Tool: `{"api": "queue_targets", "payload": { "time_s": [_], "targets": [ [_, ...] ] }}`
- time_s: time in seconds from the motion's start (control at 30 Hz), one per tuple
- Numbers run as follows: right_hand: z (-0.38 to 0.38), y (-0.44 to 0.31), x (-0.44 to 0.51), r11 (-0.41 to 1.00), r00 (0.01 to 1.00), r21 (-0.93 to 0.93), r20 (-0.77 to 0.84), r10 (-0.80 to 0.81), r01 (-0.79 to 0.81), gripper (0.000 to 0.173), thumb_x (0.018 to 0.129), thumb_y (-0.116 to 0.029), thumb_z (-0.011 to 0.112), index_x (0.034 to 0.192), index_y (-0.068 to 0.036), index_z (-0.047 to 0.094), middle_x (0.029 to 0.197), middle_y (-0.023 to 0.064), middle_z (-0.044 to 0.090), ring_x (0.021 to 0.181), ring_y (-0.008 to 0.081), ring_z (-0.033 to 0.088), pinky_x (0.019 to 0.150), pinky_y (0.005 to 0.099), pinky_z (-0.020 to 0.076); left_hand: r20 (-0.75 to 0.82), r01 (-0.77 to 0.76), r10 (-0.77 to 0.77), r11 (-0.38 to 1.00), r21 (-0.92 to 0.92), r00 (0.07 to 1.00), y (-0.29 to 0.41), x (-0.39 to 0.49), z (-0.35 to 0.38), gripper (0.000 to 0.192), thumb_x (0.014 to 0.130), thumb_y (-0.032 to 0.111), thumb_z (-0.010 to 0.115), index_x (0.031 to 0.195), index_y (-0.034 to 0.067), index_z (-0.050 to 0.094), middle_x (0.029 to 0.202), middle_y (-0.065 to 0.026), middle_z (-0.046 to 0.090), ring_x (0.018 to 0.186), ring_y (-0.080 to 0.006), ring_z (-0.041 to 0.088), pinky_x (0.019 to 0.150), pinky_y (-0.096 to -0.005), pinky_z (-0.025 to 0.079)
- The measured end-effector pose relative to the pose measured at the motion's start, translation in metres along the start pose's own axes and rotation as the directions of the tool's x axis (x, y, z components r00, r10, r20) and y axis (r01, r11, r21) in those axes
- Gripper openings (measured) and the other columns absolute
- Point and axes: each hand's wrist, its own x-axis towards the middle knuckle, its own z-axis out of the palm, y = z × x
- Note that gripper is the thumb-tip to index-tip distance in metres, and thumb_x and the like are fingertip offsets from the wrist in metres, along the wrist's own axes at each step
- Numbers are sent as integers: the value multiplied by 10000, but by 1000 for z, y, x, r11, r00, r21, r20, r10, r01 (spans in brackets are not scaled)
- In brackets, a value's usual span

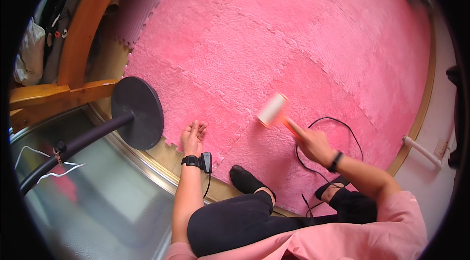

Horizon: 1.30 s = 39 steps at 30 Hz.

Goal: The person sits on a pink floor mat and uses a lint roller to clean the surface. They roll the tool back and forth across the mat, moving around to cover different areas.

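Note:
My right hand [315, 146] is closed around the orange handle of a lint roller [273, 110]. The roller's white cylinder is over the pink plush interlocking floor mat [235, 51], slightly blurred; whether it touches the pile I cannot tell. My left hand [193, 135], palm up with loosely curled fingers, holds nothing. It is above the mat's near left part, left of the roller. A strap with a small black device [206, 162] is on my left wrist, and a dark band is on my right.
A black round stand base [137, 113] with a pole lies tilted at the left, near a wooden frame [79, 32]. A black cable [334, 118] loops by my right arm. A white pipe [422, 150] runs along the right wall. My feet in black socks [246, 179] rest on the mat.

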Motion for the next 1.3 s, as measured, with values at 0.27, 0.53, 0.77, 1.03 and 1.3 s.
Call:
{"api": "queue_targets", "payload": {
  "time_s": [0.27, 0.53, 0.77, 1.03, 1.3],
  "targets": [
    [-18, 5, 78, 980, 969, -49, -151, -196, 191, 593, 967, -197, 548, 1525, -202, 348, 647, 110, 583, 526, 283, 580, 469, 433, 426, 24, 9, -9, 1000, 10, 1000, 2, 1, -4, 111, 979, 166, 642, 996, 60, 613, 936, -91, 713, 871, -181, 731, 677, -231, 618],
    [-48, 35, 173, 988, 901, 52, -420, -109, 144, 543, 992, -256, 538, 1513, -256, 385, 721, 185, 635, 627, 360, 635, 558, 468, 470, -2, 16, -15, 997, 72, 1000, 3, 2, -7, 128, 980, 185, 643, 994, 61, 614, 953, -91, 715, 874, -169, 728, 686, -228, 615],
    [-33, 108, -57, 999, 973, 28, -230, -35, 42, 635, 956, -199, 571, 1542, -194, 327, 780, 127, 638, 626, 317, 622, 537, 457, 460, 86, -6, -29, 924, 383, 996, 21, -19, 56, 130, 976, 161, 651, 980, 31, 649, 944, -79, 716, 841, -166, 720, 701, -225, 589],
    [-55, 76, 119, 987, 925, -55, -345, -160, 151, 541, 991, -237, 530, 1510, -233, 379, 629, 108, 613, 519, 299, 608, 472, 441, 462, 859, -858, -379, 243, 452, 345, -59, -97, 235, 168, 744, 155, 833, 827, 51, 730, 1318, -221, 540, 1196, -343, 561, 929, -405, 498],
    [-65, 152, 12, 996, 972, -72, -229, -60, 45, 594, 976, -203, 546, 1531, -252, 342, 750, 106, 637, 606, 281, 632, 508, 435, 466, 829, -818, -299, 202, 539, 473, -183, -201, 275, 119, 751, 162, 757, 745, 57, 701, 862, -131, 629, 890, -351, 588, 824, -447, 476]
  ]
}}
